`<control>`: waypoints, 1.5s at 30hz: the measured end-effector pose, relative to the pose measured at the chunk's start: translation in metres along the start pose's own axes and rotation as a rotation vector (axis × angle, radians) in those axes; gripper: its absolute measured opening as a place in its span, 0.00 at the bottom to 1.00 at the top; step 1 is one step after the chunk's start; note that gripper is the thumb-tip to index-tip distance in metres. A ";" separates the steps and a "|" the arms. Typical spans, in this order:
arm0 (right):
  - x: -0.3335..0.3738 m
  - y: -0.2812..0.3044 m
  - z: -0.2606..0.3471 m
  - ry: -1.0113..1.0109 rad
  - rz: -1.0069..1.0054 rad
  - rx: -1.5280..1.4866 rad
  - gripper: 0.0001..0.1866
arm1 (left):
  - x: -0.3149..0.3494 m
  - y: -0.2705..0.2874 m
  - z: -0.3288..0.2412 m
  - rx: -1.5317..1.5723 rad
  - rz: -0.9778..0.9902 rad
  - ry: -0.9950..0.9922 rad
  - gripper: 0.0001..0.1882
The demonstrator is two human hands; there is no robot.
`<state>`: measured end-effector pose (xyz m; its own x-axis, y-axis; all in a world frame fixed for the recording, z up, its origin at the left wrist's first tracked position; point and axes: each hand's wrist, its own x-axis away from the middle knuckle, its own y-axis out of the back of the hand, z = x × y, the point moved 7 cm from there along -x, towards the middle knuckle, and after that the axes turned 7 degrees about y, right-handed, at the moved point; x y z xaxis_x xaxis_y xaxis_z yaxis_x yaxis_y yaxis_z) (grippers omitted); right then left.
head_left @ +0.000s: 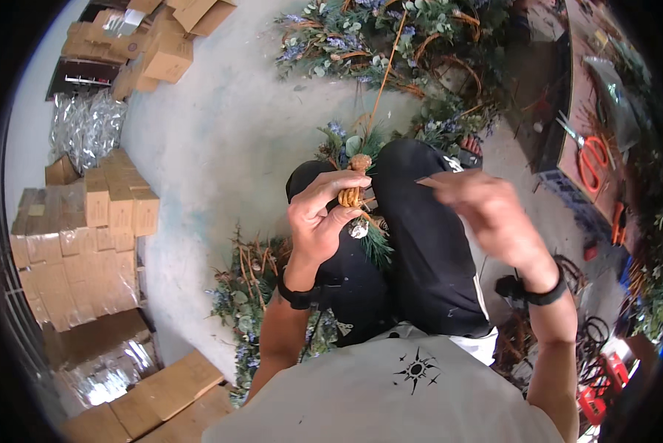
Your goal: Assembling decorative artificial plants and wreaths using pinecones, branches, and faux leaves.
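Observation:
My left hand [318,214] is closed around a small wrapped bundle of tan coils [350,196] with a round brown knob [359,163] at its top. A silvery-white piece [358,227] and green pine needles [375,247] show just below the fingers, between my knees. Leaves and blue-purple flowers [336,129] stick out beyond the bundle, and a long thin orange-brown stem [387,70] rises from there. To the right, over my right knee, my right hand [486,210] is blurred, with its fingers pinched together at a short thin tip I cannot identify.
Greenery with blue flowers and brown vines [368,44] lies on the floor ahead; more greenery [250,295] lies beside my left leg. Cardboard boxes [80,251] are stacked at left. Orange-handled scissors [591,159] and an orange-handled tool [619,224] lie on a bench at right.

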<state>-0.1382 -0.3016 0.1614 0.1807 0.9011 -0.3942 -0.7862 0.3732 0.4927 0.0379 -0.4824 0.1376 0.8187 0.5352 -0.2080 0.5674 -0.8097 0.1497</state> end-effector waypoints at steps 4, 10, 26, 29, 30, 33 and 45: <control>-0.033 -0.045 0.007 -0.014 0.163 0.092 0.18 | -0.002 0.001 -0.006 -0.055 -0.018 -0.009 0.18; -0.035 -0.061 0.008 -0.056 0.179 -0.075 0.19 | -0.005 0.000 -0.004 -0.057 -0.029 -0.060 0.18; -0.034 -0.090 0.005 -0.116 0.055 -0.085 0.09 | 0.003 0.005 0.004 0.202 -0.066 -0.006 0.19; -0.030 -0.087 0.003 0.028 -0.005 -0.040 0.12 | -0.002 0.004 0.001 0.188 -0.017 -0.022 0.19; -0.029 -0.087 0.004 0.043 0.031 -0.011 0.12 | -0.003 0.007 0.001 0.216 -0.049 -0.046 0.19; -0.034 -0.086 0.005 0.068 0.017 0.050 0.11 | -0.002 0.009 -0.001 0.168 -0.037 -0.100 0.19; -0.018 -0.099 -0.012 -0.281 0.038 -0.337 0.14 | 0.001 0.015 0.007 0.171 -0.093 -0.065 0.19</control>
<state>-0.0710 -0.3576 0.1109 0.2653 0.9551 -0.1316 -0.9357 0.2880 0.2037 0.0465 -0.4957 0.1326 0.7530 0.5972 -0.2762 0.6122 -0.7898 -0.0386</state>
